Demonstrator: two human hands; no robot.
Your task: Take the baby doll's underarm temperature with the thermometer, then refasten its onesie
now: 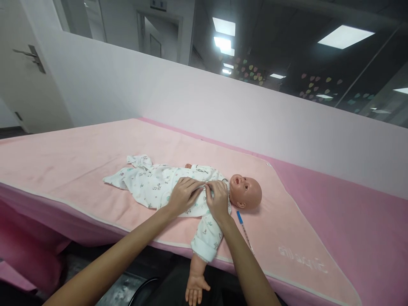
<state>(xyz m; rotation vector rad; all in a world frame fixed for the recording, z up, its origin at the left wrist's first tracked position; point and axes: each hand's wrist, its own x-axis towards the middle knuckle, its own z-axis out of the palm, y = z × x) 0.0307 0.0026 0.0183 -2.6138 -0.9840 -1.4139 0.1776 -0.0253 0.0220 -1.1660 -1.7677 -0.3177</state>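
A baby doll (249, 192) lies on its back, head to the right, dressed in a white patterned top (204, 172) and matching trousers (140, 187). Over the doll's chest, my left hand (185, 195) pinches the fabric at the front of the top. My right hand (218, 197) pinches the same front close beside it, near the neck. The fingertips of both hands nearly meet, and any fastening between them is hidden. One doll arm (197, 280) hangs over the near edge. By the doll's head lies a thin thermometer-like stick (240, 217) with a blue end.
A pale pink mat (79, 157) covers much of the pink padded table (344, 204). Behind it rises a white wall (153, 89) topped by dark glass. A door (28, 63) stands at the far left.
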